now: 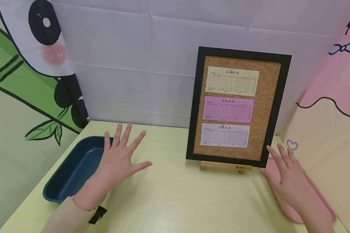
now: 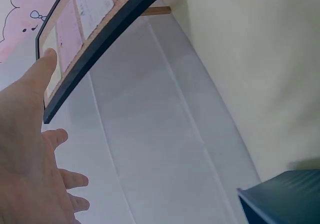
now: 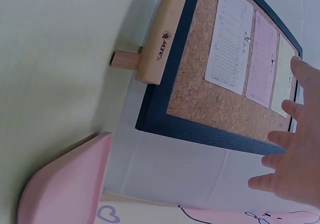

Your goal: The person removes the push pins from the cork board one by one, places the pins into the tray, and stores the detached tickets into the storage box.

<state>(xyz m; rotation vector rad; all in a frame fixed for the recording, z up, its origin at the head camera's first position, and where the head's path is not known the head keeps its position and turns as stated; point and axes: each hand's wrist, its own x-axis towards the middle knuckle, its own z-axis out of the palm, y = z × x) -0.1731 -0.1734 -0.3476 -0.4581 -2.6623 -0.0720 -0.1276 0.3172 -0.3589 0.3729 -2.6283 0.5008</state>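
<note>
The left hand (image 1: 118, 158) is hovering above the desk (image 1: 175, 194), its grip standing wide with fingers well apart, near a blue basin (image 1: 73, 174) that is lying along the desk's left edge. The right hand (image 1: 291, 181) is hanging by the right edge, fingers also spreading wide, over a pink tray (image 1: 288, 208) that is lying along that edge. Between the hands, toward the far edge and right of its middle, a black-framed corkboard (image 1: 265, 94) is leaning back on a wooden stand (image 1: 226, 166). It is bearing three printed slips (each being pinned near its top): yellow (image 1: 231, 82) uppermost, purple-pink (image 1: 228, 111) between, white (image 1: 224, 137) lowest.
</note>
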